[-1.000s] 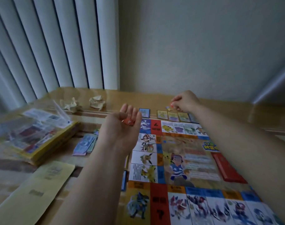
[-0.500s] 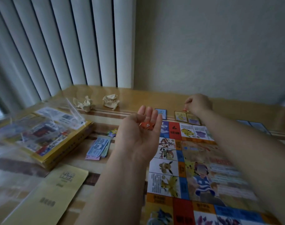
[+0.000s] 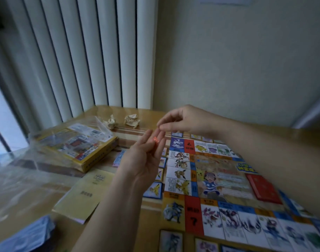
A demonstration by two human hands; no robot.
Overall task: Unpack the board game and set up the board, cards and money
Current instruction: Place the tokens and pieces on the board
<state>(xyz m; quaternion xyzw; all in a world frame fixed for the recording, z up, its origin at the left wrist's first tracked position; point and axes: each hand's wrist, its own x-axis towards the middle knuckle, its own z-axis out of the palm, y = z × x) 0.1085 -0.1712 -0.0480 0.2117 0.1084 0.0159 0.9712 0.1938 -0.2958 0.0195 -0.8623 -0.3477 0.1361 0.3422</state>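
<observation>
Hovering near the far left corner of the board (image 3: 226, 171), the left hand (image 3: 142, 160) is cradling 1 small red piece (image 3: 155, 140) on nearly straight fingers; the right hand (image 3: 184, 119) is pinching just above it, its hold unclear.

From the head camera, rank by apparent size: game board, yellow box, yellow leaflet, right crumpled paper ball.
Game board
yellow box and yellow leaflet: too alike to rank, leaflet nearer
right crumpled paper ball, smallest

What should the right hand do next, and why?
Probably pinch the small orange piece resting on the left hand: the right hand hovers with fingertips just above it, and the board is already laid out.
</observation>
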